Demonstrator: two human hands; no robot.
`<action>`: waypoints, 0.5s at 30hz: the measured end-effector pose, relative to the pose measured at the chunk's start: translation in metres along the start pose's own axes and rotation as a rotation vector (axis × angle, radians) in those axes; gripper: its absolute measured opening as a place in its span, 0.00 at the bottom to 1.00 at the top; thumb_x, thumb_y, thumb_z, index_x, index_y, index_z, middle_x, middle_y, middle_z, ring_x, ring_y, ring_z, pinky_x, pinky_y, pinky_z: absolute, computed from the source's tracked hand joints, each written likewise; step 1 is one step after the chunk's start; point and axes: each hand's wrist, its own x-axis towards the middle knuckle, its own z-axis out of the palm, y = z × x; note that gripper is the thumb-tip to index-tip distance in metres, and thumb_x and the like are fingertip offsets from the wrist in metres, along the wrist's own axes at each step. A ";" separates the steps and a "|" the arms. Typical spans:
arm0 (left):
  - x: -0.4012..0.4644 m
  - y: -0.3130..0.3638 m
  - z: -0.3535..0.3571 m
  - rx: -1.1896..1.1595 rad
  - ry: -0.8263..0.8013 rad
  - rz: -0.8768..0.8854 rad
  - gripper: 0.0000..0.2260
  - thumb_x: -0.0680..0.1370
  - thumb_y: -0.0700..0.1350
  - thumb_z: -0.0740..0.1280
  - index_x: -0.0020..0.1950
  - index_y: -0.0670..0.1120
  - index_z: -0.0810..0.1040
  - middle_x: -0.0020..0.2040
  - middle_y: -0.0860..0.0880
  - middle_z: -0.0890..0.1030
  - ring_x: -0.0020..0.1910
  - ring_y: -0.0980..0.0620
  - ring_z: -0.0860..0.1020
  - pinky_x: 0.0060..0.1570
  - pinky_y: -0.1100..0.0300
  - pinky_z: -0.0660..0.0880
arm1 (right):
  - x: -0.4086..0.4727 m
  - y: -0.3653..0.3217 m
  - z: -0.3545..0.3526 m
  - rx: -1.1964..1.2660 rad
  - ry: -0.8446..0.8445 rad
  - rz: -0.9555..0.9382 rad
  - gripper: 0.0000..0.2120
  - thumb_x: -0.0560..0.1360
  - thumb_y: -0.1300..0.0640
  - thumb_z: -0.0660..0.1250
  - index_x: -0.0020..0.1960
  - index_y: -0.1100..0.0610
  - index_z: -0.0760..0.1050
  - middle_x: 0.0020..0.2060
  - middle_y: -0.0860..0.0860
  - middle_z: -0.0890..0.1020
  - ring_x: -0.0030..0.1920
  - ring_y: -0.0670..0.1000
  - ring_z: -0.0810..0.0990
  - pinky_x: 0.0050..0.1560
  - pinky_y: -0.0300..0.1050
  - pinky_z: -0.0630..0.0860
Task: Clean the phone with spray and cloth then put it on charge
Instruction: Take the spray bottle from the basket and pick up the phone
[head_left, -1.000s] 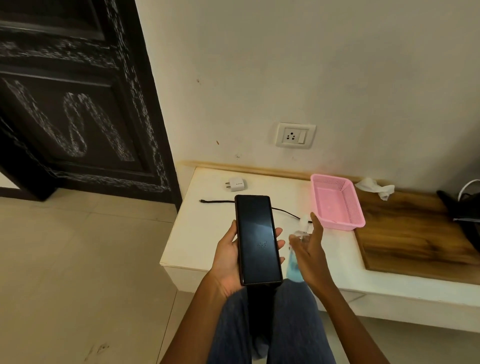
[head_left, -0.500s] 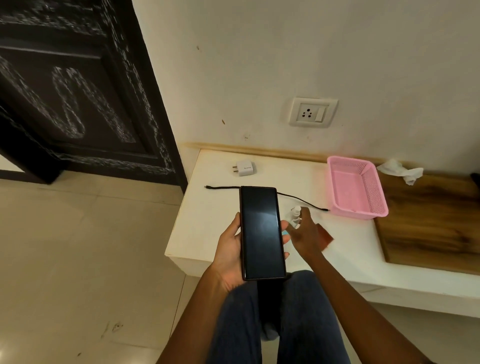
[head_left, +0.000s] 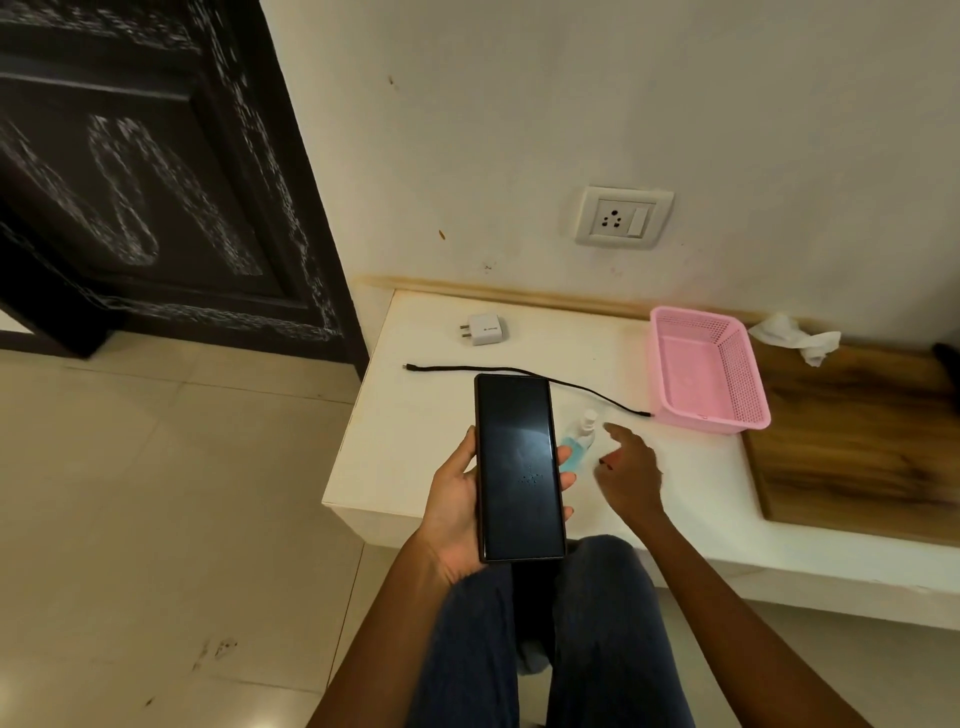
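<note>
phone (head_left: 519, 467) in your left hand (head_left: 457, 501), screen up, fingers wrapped round both edges, held over the front edge of the shelf (head_left: 441, 415). your right hand (head_left: 631, 475) hovers loose and empty just right of the spray (head_left: 577, 441), which stands on the shelf. droplets on the glass suggest spraying is done. left: wiping, as the cloth (head_left: 795, 338) lies untouched behind the basket (head_left: 706, 369); then charging, with cable (head_left: 519, 371), plug (head_left: 485, 329) and socket (head_left: 621, 217) all unconnected.
</note>
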 end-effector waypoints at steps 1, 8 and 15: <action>-0.001 -0.001 0.000 -0.004 -0.009 0.000 0.30 0.77 0.64 0.57 0.67 0.42 0.75 0.63 0.42 0.78 0.58 0.43 0.76 0.62 0.45 0.70 | 0.002 0.005 -0.002 -0.023 0.042 0.047 0.20 0.74 0.61 0.68 0.65 0.56 0.71 0.62 0.57 0.76 0.59 0.58 0.74 0.60 0.54 0.72; -0.003 -0.004 0.006 0.019 -0.066 -0.003 0.31 0.76 0.62 0.62 0.70 0.42 0.71 0.66 0.41 0.75 0.58 0.43 0.75 0.63 0.45 0.69 | 0.024 0.047 -0.005 -0.025 -0.039 0.279 0.23 0.77 0.52 0.64 0.68 0.61 0.67 0.65 0.60 0.72 0.64 0.61 0.71 0.63 0.58 0.69; -0.003 -0.008 0.002 0.012 -0.077 -0.011 0.32 0.75 0.62 0.63 0.70 0.41 0.71 0.65 0.40 0.76 0.59 0.42 0.76 0.63 0.45 0.69 | 0.031 0.054 0.000 -0.194 -0.083 0.419 0.22 0.73 0.48 0.70 0.62 0.56 0.70 0.60 0.59 0.73 0.60 0.60 0.69 0.59 0.56 0.69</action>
